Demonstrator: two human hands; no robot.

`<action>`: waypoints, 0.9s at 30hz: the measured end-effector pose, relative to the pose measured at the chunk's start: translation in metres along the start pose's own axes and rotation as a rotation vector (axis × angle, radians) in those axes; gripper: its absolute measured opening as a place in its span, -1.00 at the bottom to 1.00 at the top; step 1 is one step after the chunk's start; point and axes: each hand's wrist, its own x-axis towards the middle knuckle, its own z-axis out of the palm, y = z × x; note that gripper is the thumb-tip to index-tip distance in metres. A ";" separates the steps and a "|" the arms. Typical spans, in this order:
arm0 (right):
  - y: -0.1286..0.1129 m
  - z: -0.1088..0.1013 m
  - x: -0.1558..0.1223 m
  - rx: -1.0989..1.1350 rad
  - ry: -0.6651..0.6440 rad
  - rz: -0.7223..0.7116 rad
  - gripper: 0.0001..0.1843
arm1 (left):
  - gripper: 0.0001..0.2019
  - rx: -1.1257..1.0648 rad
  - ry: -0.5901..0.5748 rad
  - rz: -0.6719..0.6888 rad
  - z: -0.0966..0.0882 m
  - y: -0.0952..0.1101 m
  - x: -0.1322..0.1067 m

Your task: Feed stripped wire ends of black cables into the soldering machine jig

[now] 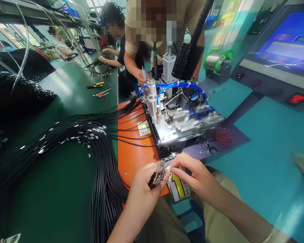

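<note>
While my left hand [143,192] closes around a black cable end [152,181], its coloured wires [160,173] fan out past my fingers, and my right hand [196,177] is narrow, its fingertips [172,168] pinched on the wire tips, though I can't tell how many it has. The cable end sits above the near edge of an orange mat [131,162], with a yellow-and-white label [178,188] just below my hands. A heap of black cables [98,158] sweeps across the green bench [53,202] on my left, some ends lying over the mat. Ahead on the mat stands a metal machine [177,116] with blue tubing [179,85], and another person's hand [142,77] is on its far corner. Red scissors [223,137] and spanners [204,145] lie on a dark mat [233,135] to its right. Farther along the bench, a second person's hands [105,55] work over a bunch of cables [100,70], past a yellow-handled screwdriver [95,85].
</note>
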 end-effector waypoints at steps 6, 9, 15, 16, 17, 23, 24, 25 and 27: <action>0.013 0.005 -0.001 -0.106 0.093 -0.110 -0.78 | -0.70 0.064 0.035 -0.011 0.006 -0.003 0.014; 0.031 0.005 0.005 -0.130 0.210 -0.117 -0.78 | -0.76 0.114 0.079 -0.054 0.008 -0.007 0.023; 0.080 0.011 0.017 -0.156 0.318 -0.162 -0.80 | -0.83 0.154 0.057 -0.148 0.013 -0.024 0.035; 0.086 0.013 0.017 -0.167 0.318 -0.168 -0.80 | -0.82 0.169 0.054 -0.151 0.014 -0.028 0.036; 0.092 0.016 0.017 -0.179 0.316 -0.173 -0.81 | -0.81 0.185 0.055 -0.151 0.014 -0.031 0.038; 0.106 0.021 0.017 -0.251 0.294 -0.181 -0.82 | -0.83 0.205 0.044 -0.181 0.014 -0.040 0.043; 0.106 0.021 0.017 -0.253 0.294 -0.183 -0.81 | -0.84 0.198 0.034 -0.178 0.013 -0.040 0.043; 0.106 0.020 0.017 -0.252 0.294 -0.185 -0.81 | -0.85 0.201 0.019 -0.164 0.012 -0.040 0.044; 0.102 0.018 0.018 -0.244 0.283 -0.159 -0.81 | -0.86 0.235 -0.048 -0.099 0.008 -0.041 0.045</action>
